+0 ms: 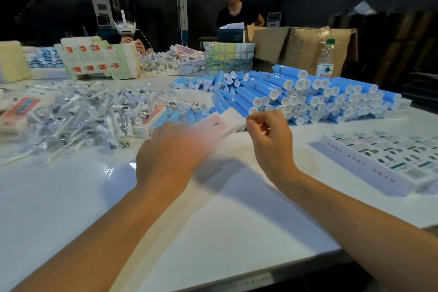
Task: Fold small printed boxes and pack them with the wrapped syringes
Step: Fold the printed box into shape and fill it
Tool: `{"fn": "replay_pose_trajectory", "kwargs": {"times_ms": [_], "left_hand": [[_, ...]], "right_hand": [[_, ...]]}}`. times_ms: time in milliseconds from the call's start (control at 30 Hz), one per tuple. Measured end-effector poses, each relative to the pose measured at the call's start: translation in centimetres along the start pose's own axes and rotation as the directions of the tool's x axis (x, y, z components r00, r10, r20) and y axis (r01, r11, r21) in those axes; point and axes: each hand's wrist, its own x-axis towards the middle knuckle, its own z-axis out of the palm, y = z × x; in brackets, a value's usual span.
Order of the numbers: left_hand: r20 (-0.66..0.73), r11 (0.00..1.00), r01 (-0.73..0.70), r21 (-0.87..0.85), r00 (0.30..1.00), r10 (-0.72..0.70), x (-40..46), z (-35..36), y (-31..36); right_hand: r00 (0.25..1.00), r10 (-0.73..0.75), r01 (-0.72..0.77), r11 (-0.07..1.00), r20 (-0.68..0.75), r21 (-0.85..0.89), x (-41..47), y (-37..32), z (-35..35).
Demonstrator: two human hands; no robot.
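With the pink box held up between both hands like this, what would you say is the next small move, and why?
Probably finish closing the end flap. The left hand grips the pink box by its body, above the table, while the right hand pinches at its white far end. The picture is blurred, so whether a syringe is already inside cannot be told; if not, one from the wrapped syringes goes in first.

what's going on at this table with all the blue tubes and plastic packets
A person is packing at a white table. Their left hand holds a small pink-and-white printed box, blurred by motion, while the right hand works with curled fingers at its open end. A heap of wrapped syringes lies to the left, stacked blue tubes lie behind, and a tray of flat printed boxes sits to the right. Two other people are at the far side.
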Motion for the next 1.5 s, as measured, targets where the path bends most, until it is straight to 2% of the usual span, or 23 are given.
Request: {"fn": "replay_pose_trajectory", "kwargs": {"times_ms": [67,167,367,600,700,800,900,1000,1100,1233,1367,1500], "left_hand": [[-0.009,1.0,0.026,0.002,1.0,-0.026,0.0,0.0,-0.2],[0.01,0.999,0.025,0.028,1.0,-0.025,0.0,0.2,-0.1],[0.074,0.991,-0.043,0.125,0.997,0.034,0.1,0.3,-0.1],[0.066,0.965,-0.109,0.24,0.993,0.096,-0.1,0.6,-0.1],[0.048,0.969,-0.101,0.226,0.995,0.093,-0.2,0.3,-0.1],[0.038,0.972,-0.104,0.21,0.994,0.098,-0.5,0.0,0.0],[0.01,0.968,-0.177,0.179,0.984,0.178,-0.8,-0.5,0.6],[-0.02,0.948,-0.249,0.2,0.966,0.258,-1.0,-0.6,1.0],[-0.018,0.938,-0.262,0.226,0.962,0.273,-1.0,-0.6,1.1],[0.006,0.947,-0.241,0.21,0.969,0.245,-1.1,-0.6,1.2],[-0.015,0.945,-0.261,0.198,0.963,0.27,-1.0,-0.3,1.3],[-0.045,0.95,-0.252,0.181,0.963,0.264,-1.0,-0.1,1.1]], "right_hand": [[0.998,-0.047,0.05,0.996,0.044,-0.069,-0.4,0.1,0.4],[0.993,-0.075,0.081,0.995,0.094,-0.061,-1.0,0.0,1.1],[0.991,0.033,-0.022,0.996,0.132,-0.085,-1.1,-0.2,1.2],[0.977,0.029,0.013,0.981,0.212,-0.191,-1.5,0.2,1.2],[0.98,0.021,0.012,0.986,0.2,-0.164,-1.5,0.1,1.1],[0.973,0.079,-0.059,0.993,0.216,-0.097,-1.4,-0.1,1.3],[0.962,0.133,-0.118,0.99,0.239,-0.076,-1.0,-0.3,1.3],[0.942,0.139,-0.113,0.988,0.305,-0.103,-0.8,-0.3,1.1],[0.941,0.135,-0.105,0.988,0.309,-0.11,-0.9,-0.3,1.2],[0.934,0.225,-0.241,0.97,0.277,0.025,-0.8,-0.1,1.4],[0.913,0.219,-0.249,0.968,0.345,0.044,-0.9,0.1,1.6],[0.904,0.145,-0.156,0.988,0.403,-0.005,-0.6,0.4,1.2]]}}
